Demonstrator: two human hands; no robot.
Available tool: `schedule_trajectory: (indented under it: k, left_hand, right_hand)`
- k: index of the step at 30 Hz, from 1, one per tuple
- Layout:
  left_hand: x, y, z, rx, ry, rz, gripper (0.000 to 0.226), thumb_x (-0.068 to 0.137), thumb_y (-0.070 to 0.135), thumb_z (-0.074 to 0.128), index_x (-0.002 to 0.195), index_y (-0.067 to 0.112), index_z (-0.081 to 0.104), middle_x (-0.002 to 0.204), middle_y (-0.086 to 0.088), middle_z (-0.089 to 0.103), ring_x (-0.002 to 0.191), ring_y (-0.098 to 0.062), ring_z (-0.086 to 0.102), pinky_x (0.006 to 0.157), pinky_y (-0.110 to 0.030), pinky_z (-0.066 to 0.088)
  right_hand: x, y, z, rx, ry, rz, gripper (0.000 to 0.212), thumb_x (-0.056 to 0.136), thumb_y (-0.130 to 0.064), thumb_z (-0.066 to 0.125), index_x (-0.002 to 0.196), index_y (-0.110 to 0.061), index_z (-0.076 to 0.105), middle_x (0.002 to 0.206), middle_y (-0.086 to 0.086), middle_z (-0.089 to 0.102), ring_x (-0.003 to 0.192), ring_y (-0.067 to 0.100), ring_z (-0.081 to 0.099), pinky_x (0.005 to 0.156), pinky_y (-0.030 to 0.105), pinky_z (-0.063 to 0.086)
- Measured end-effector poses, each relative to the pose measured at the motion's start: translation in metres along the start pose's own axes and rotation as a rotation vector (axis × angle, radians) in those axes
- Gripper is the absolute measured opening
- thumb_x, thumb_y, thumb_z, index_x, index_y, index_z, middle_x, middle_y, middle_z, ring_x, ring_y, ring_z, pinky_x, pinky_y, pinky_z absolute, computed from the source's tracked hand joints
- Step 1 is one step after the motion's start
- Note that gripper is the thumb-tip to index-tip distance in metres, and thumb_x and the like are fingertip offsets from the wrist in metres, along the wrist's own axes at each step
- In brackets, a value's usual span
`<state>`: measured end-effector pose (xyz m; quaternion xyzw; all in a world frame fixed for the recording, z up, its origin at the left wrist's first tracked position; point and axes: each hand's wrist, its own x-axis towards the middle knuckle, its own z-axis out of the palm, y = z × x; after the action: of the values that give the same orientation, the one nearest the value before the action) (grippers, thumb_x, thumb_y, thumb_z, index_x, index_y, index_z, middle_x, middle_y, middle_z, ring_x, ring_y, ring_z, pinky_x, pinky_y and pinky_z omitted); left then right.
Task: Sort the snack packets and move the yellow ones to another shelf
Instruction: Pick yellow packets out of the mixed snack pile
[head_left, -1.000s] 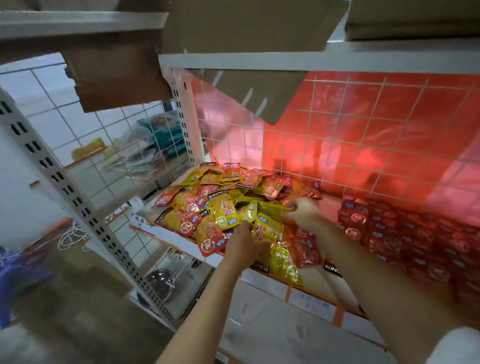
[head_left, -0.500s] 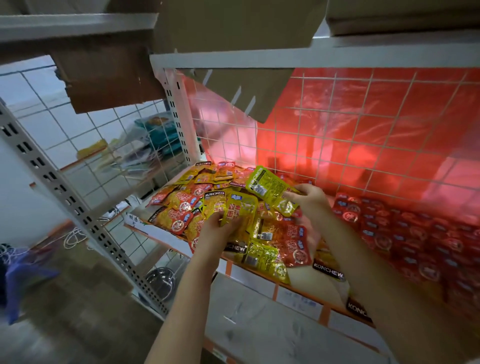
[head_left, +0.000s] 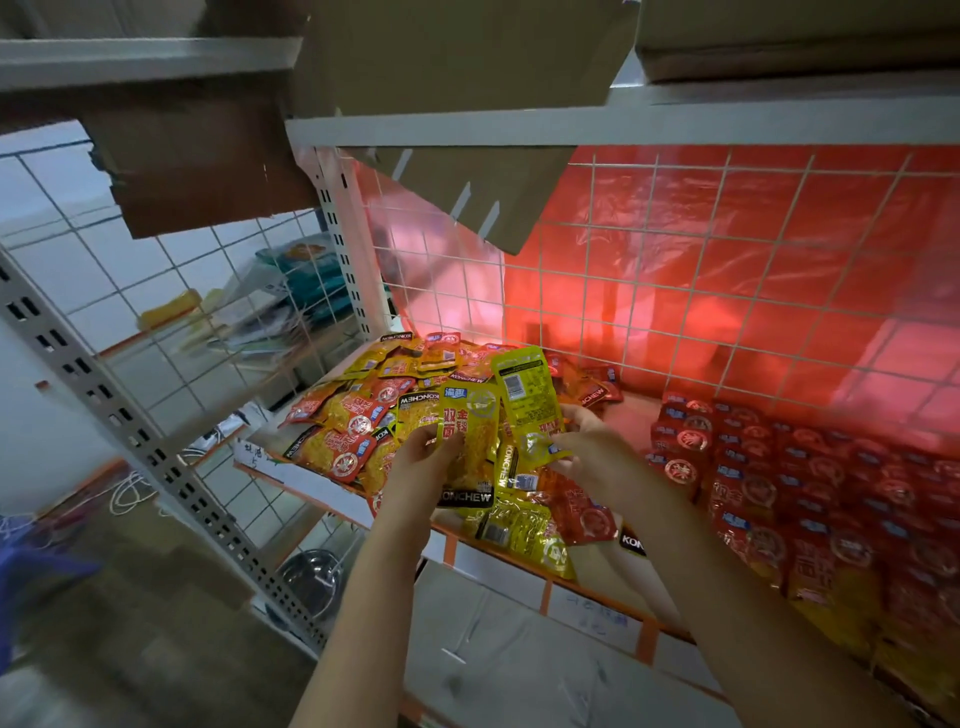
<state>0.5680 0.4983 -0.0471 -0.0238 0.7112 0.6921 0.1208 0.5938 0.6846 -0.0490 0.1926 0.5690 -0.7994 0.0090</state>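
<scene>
Above the mixed pile (head_left: 395, 415) at the shelf (head_left: 332, 486)'s 9 o'clock end, both hands now hold yellow packets lifted clear: left hand (head_left: 423, 457) fingers pinch one (head_left: 470, 441), right hand (head_left: 592, 447) fingers pinch another (head_left: 522, 395), so sorting is underway, transfer pending.

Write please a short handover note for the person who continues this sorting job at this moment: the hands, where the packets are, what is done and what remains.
Left hand: grips a yellow packet, front side showing, above the pile.
Right hand: pinches another yellow packet, back side showing.
Mixed pile of red and yellow packets lies on the left of the shelf; red packets are in rows on the right.
Done: two yellow ones picked out.
Left: carry them to another shelf; more yellow ones remain, some at the front edge.
</scene>
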Motion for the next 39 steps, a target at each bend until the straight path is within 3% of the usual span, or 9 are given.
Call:
schedule_trajectory:
  k: [4, 9, 14, 19, 22, 26, 30, 35, 39]
  left_hand:
    - [0.002, -0.002, -0.004, -0.030, 0.012, -0.019, 0.038, 0.088, 0.033, 0.063, 0.122, 0.017, 0.054, 0.116, -0.008, 0.064, 0.102, -0.032, 0.064, 0.095, -0.056, 0.047]
    - [0.006, -0.007, -0.005, -0.032, 0.024, -0.022, 0.039, 0.088, 0.031, 0.064, 0.122, 0.014, 0.056, 0.116, -0.014, 0.063, 0.100, -0.035, 0.064, 0.089, -0.056, 0.051]
    - [0.007, -0.010, -0.006, -0.035, 0.017, -0.034, 0.037, 0.089, 0.029, 0.063, 0.122, 0.013, 0.056, 0.112, -0.014, 0.065, 0.099, -0.035, 0.064, 0.090, -0.054, 0.051]
    - [0.011, -0.013, -0.009, -0.048, 0.011, -0.039, 0.032, 0.089, 0.028, 0.063, 0.117, 0.012, 0.058, 0.108, -0.015, 0.067, 0.096, -0.035, 0.066, 0.089, -0.053, 0.051]
    - [0.013, -0.014, -0.010, -0.048, 0.022, -0.059, 0.030, 0.089, 0.029, 0.064, 0.115, 0.014, 0.059, 0.109, -0.015, 0.067, 0.096, -0.036, 0.065, 0.089, -0.057, 0.051]
    - [0.016, -0.013, -0.009, -0.053, 0.031, -0.076, 0.032, 0.089, 0.028, 0.063, 0.118, 0.015, 0.058, 0.109, -0.014, 0.067, 0.093, -0.034, 0.066, 0.086, -0.053, 0.053]
    - [0.019, -0.013, -0.010, -0.079, 0.009, -0.088, 0.030, 0.088, 0.026, 0.064, 0.116, 0.015, 0.058, 0.109, -0.014, 0.066, 0.085, -0.031, 0.067, 0.061, -0.043, 0.057]
    - [0.022, -0.013, -0.006, -0.105, -0.010, -0.115, 0.046, 0.077, 0.036, 0.072, 0.118, 0.019, 0.058, 0.115, -0.013, 0.064, 0.094, -0.038, 0.066, 0.056, -0.052, 0.055]
    - [0.024, -0.012, -0.003, -0.100, 0.000, -0.115, 0.041, 0.083, 0.034, 0.070, 0.119, 0.020, 0.057, 0.114, -0.011, 0.065, 0.097, -0.036, 0.066, 0.064, -0.054, 0.056]
  right_hand:
    - [-0.003, 0.000, 0.009, -0.002, 0.109, 0.044, 0.035, 0.088, 0.011, 0.034, 0.114, -0.010, 0.046, 0.087, 0.008, 0.057, 0.073, 0.018, 0.056, 0.062, 0.029, 0.046]
    - [-0.010, 0.006, 0.013, 0.053, 0.008, 0.107, 0.026, 0.084, 0.006, 0.044, 0.071, -0.013, 0.056, 0.083, -0.002, 0.044, 0.066, 0.010, 0.043, 0.058, 0.023, 0.037]
    - [-0.017, 0.006, 0.018, 0.096, -0.077, 0.167, 0.035, 0.082, -0.004, 0.065, 0.107, -0.019, 0.047, 0.094, -0.003, 0.053, 0.078, 0.010, 0.047, 0.068, 0.027, 0.036]
    - [-0.018, 0.010, 0.018, 0.124, 0.003, 0.140, 0.036, 0.085, -0.017, 0.066, 0.112, -0.029, 0.045, 0.076, -0.002, 0.048, 0.062, 0.008, 0.043, 0.045, 0.022, 0.037]
    - [-0.021, 0.006, 0.016, 0.214, 0.018, 0.163, 0.014, 0.087, -0.033, 0.062, 0.098, -0.025, 0.057, 0.089, 0.002, 0.056, 0.071, 0.014, 0.050, 0.061, 0.029, 0.042]
    - [-0.022, 0.009, 0.009, 0.193, -0.059, 0.147, 0.045, 0.090, -0.046, 0.049, 0.119, -0.012, 0.056, 0.122, 0.007, 0.061, 0.103, 0.026, 0.062, 0.077, 0.043, 0.055]
    - [-0.025, 0.010, 0.005, 0.177, 0.003, 0.143, 0.064, 0.089, -0.039, 0.053, 0.142, -0.008, 0.033, 0.148, -0.005, 0.026, 0.114, 0.029, 0.052, 0.062, 0.039, 0.060]
    - [-0.030, 0.004, -0.005, 0.013, -0.118, 0.110, 0.017, 0.094, -0.008, 0.052, 0.110, -0.011, 0.052, 0.110, 0.002, 0.053, 0.084, 0.014, 0.059, 0.064, 0.034, 0.059]
    - [-0.030, -0.004, -0.013, -0.375, -0.059, 0.013, 0.038, 0.085, 0.001, 0.063, 0.118, -0.008, 0.047, 0.105, 0.010, 0.062, 0.081, 0.016, 0.064, 0.063, 0.026, 0.057]
